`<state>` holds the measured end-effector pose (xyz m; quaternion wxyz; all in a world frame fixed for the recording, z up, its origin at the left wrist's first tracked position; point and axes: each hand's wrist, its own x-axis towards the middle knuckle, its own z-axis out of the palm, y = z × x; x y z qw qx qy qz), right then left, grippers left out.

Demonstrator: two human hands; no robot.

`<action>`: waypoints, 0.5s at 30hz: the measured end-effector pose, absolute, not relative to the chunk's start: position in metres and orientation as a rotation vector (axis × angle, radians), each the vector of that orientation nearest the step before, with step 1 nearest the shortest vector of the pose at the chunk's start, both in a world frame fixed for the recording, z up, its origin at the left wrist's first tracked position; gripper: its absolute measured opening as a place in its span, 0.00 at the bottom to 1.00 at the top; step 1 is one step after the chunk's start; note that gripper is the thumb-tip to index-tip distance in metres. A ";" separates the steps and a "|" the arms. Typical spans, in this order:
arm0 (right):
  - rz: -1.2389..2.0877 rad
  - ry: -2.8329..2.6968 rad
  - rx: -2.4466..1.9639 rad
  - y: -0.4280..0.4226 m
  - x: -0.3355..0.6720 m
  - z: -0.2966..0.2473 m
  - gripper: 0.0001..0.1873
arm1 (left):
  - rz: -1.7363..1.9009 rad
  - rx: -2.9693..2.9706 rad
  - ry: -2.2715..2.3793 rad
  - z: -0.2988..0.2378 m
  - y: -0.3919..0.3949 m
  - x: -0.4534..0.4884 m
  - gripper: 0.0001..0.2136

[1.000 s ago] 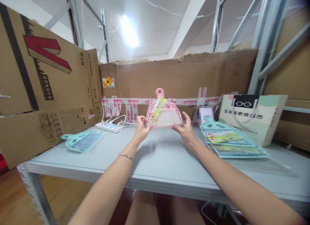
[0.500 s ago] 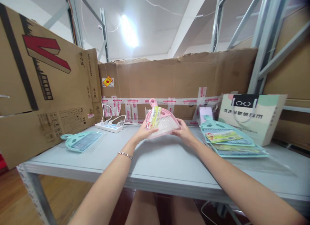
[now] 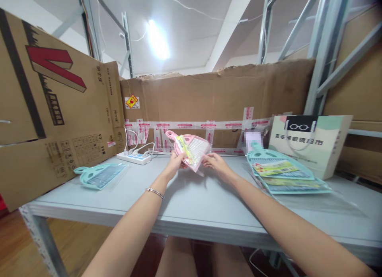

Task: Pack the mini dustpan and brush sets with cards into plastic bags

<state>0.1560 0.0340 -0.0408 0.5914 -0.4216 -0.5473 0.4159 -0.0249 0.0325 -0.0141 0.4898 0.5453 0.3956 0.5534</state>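
A pink dustpan and brush set (image 3: 199, 148) in clear plastic, with a yellow-green label, is held up above the table, its handle pointing to the upper left. My left hand (image 3: 175, 163) grips its lower left side, thumb on the front. At the lower right edge, the fingers of my right hand (image 3: 217, 164) are bent against the wrapping; the fingertips are partly hidden. Light-green dustpan and brush sets (image 3: 280, 169) lie stacked in wrapping on the right. Another light-green set (image 3: 101, 176) lies alone on the left.
The grey table (image 3: 191, 205) has a metal front edge. At its back stands a long cardboard sheet (image 3: 191, 98), with a power strip (image 3: 134, 157) and cables before it. A large carton (image 3: 59, 106) borders the left; a paper bag (image 3: 313, 146) stands at right.
The pink set has turned, its handle swinging left and its right side dropping toward me. My right hand has shifted slightly left along its edge. The light-green sets stay put.
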 end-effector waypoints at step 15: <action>1.421 -1.018 -0.833 0.026 0.156 -0.031 0.11 | 1.491 1.243 1.070 -0.006 0.044 -0.039 0.18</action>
